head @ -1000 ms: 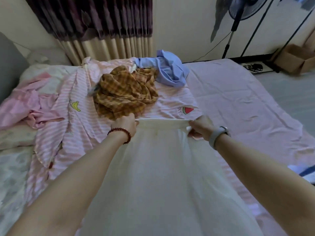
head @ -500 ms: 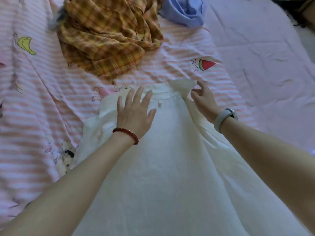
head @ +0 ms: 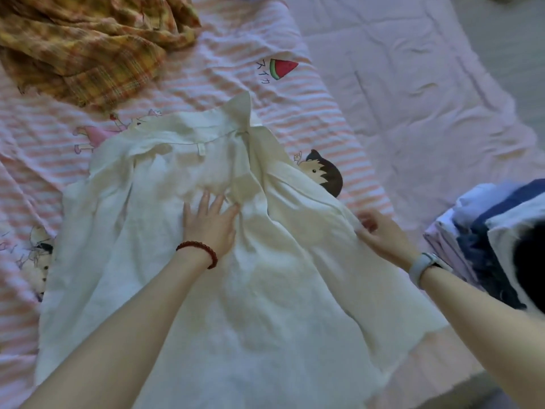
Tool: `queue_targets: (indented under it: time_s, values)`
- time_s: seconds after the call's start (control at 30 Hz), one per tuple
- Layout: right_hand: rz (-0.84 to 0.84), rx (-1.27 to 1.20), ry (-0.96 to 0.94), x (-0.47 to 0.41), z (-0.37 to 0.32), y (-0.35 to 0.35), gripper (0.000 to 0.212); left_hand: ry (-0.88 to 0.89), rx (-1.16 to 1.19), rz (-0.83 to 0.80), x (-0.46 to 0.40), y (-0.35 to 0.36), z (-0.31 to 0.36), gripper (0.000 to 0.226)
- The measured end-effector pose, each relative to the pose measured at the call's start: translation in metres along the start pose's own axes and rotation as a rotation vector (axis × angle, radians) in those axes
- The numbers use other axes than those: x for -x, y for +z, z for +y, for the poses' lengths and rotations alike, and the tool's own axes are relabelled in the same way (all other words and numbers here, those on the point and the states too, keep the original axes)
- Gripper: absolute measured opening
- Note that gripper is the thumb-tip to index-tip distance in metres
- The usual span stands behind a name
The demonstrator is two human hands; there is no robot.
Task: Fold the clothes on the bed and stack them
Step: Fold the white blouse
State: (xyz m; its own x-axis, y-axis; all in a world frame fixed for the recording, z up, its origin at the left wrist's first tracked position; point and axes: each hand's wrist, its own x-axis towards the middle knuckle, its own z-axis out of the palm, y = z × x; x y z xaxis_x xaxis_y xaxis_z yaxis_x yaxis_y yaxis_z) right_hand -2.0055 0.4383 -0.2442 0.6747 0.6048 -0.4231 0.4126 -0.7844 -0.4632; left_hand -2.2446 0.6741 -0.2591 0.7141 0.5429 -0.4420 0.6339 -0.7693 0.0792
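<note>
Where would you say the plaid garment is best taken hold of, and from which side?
Probably at the near edge of the plaid garment, coming from the person's left. It lies crumpled in a loose heap beyond the white garment, so a bunched fold offers a pinch; the left hand is the closer one.

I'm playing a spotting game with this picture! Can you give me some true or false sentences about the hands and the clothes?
1. The left hand lies flat on the white shirt. True.
2. The right hand holds the plaid shirt. False: it pinches the white shirt's edge.
3. The plaid shirt is neatly folded. False: it lies crumpled on the striped sheet.
4. A stack of folded clothes sits to the right. True.
</note>
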Motion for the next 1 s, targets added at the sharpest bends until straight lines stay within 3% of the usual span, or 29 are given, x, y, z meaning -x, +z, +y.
queue_targets:
  time_s: [0.17,0.23,0.3,0.33,0.4,0.47,0.53,0.63,0.73,0.83,0.9,1.0]
  values:
    - [-0.147,-0.082,0.078,0.019,0.025,-0.006,0.016,-0.110,0.522,0.243,0.049,-0.005,0.070,0.031]
    - [0.003,0.012,-0.035,0.035,0.025,-0.009,0.013,-0.125,0.765,0.224,0.073,0.001,0.099,0.027]
    - [0.099,0.145,-0.250,0.065,0.019,-0.005,0.022,-0.263,1.065,0.170,0.094,0.006,0.122,0.018]
    - [0.028,0.169,-0.390,0.083,0.015,0.000,0.032,-0.375,1.242,0.142,0.102,0.009,0.130,0.014]
    - [-0.317,0.169,-0.637,0.120,0.008,0.014,0.050,-0.597,1.627,0.080,0.111,0.012,0.138,0.014]
    - [-0.592,0.163,-0.722,0.143,0.012,0.028,0.056,-0.722,1.856,0.040,0.115,0.017,0.138,0.029]
    - [-0.596,0.120,-0.671,0.152,0.023,0.037,0.054,-0.730,1.799,0.034,0.115,0.021,0.138,0.035]
    - [-0.389,0.086,-0.544,0.157,0.040,0.046,0.048,-0.719,1.483,0.082,0.108,0.030,0.144,0.033]
    - [-0.286,0.153,-0.393,0.156,0.052,0.058,0.052,-0.702,1.312,0.160,0.094,0.039,0.154,0.060]
    - [-0.346,0.319,-0.379,0.156,0.059,0.073,0.057,-0.697,0.865,0.290,0.082,0.042,0.166,0.074]
    - [-0.408,0.393,-0.414,0.162,0.063,0.082,0.052,-0.535,0.487,0.381,0.078,0.045,0.174,0.067]
    - [-0.493,0.416,-0.433,0.175,0.072,0.094,0.044,-0.401,0.266,0.300,0.070,0.050,0.172,0.056]
